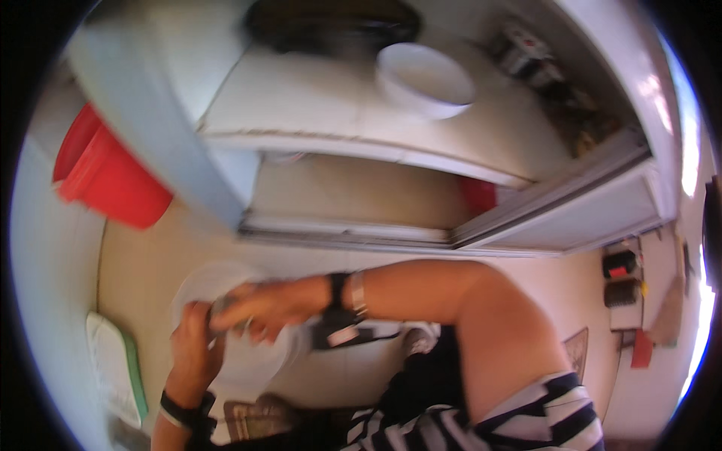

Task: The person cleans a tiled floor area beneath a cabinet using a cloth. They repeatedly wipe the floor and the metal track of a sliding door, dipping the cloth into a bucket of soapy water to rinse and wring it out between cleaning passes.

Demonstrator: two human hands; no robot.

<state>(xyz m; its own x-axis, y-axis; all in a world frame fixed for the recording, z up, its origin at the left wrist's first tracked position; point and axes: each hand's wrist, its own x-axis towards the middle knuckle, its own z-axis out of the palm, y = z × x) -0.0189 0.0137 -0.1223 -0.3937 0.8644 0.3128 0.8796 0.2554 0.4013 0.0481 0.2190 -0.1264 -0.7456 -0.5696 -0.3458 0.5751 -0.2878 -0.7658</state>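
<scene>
My left hand (193, 341) and my right hand (262, 307) meet low on the left of the view. Between them they grip a small grey object (221, 307), too blurred and covered by fingers to name. Below both hands stands a pale, whitish round tub (256, 366) on the floor. Its contents cannot be made out. Each wrist wears a dark band.
A white bowl (426, 82) sits on the shelf of an open cabinet (293, 107). To the left is a red bucket (121, 175). A white container with a green rim (115, 369) leans at the wall. A dark flat item (338, 337) lies by my feet.
</scene>
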